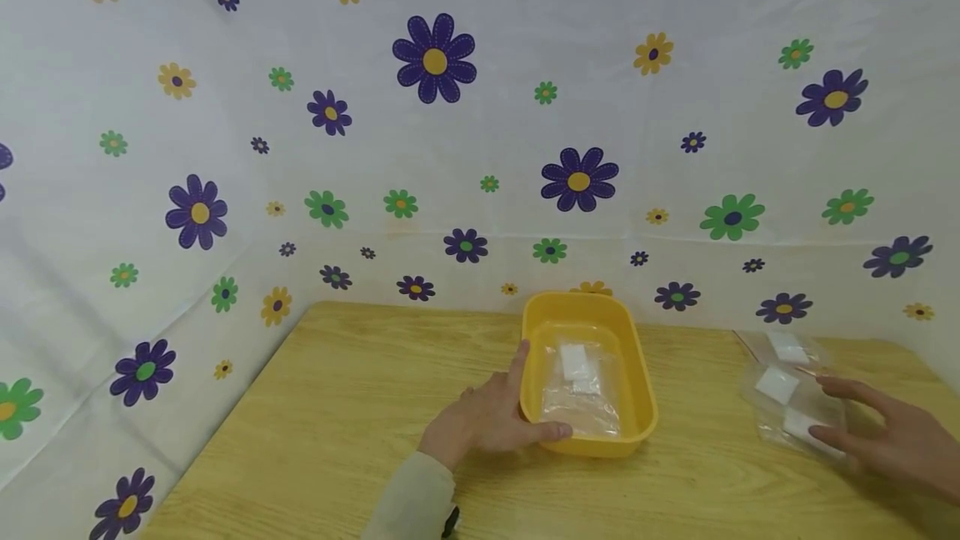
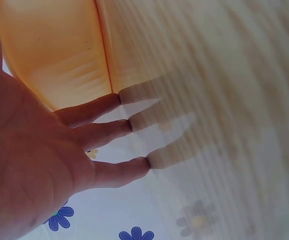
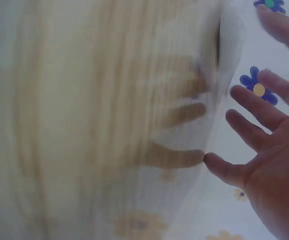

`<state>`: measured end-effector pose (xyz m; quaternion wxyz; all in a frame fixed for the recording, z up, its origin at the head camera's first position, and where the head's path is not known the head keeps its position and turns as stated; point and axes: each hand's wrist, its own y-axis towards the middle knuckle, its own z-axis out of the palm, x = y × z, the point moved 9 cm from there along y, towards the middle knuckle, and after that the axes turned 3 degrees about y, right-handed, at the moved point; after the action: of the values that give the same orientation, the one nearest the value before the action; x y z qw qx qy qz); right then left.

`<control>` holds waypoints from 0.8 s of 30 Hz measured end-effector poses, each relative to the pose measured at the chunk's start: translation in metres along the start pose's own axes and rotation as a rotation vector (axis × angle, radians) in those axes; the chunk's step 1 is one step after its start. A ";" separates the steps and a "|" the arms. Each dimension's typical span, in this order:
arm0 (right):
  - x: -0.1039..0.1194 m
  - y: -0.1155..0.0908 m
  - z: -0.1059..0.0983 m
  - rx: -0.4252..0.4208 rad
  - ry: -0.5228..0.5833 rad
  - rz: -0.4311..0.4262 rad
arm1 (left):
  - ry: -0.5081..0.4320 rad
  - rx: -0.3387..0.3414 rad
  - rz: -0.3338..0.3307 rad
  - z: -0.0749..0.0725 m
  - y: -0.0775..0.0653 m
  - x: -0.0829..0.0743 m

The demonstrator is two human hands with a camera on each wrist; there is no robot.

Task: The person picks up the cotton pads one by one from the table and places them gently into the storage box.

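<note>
A yellow plastic bin (image 1: 643, 407) stands on the table, with clear plastic bags (image 1: 581, 419) bearing white patches lying flat inside. Against its near left corner rests my left hand (image 1: 487, 419), thumb on the front rim and index finger along the left side. In the left wrist view, straight fingers (image 2: 107, 174) of that hand touch the tabletop beside the orange-looking bin wall (image 2: 59, 50). On the right, my right hand (image 1: 900, 440) hovers with spread fingers over more clear bags (image 1: 783, 402) with white patches. The right wrist view shows its little finger (image 3: 224, 167) touching the table.
The wood-grain table (image 1: 360, 373) has a glossy surface. Behind it and on the left hangs a white sheet (image 1: 480, 132) printed with purple, green and yellow flowers. The bin stands close to the table's back edge.
</note>
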<state>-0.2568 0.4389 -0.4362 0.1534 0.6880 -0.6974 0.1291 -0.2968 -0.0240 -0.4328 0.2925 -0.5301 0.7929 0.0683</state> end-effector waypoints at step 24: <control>-0.009 0.015 0.010 0.070 0.023 -0.114 | -0.021 0.011 0.000 0.001 0.001 0.001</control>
<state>-0.2724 0.4439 -0.4483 0.1441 0.7300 -0.6505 0.1523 -0.2978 -0.0235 -0.4340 0.3035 -0.5279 0.7902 0.0696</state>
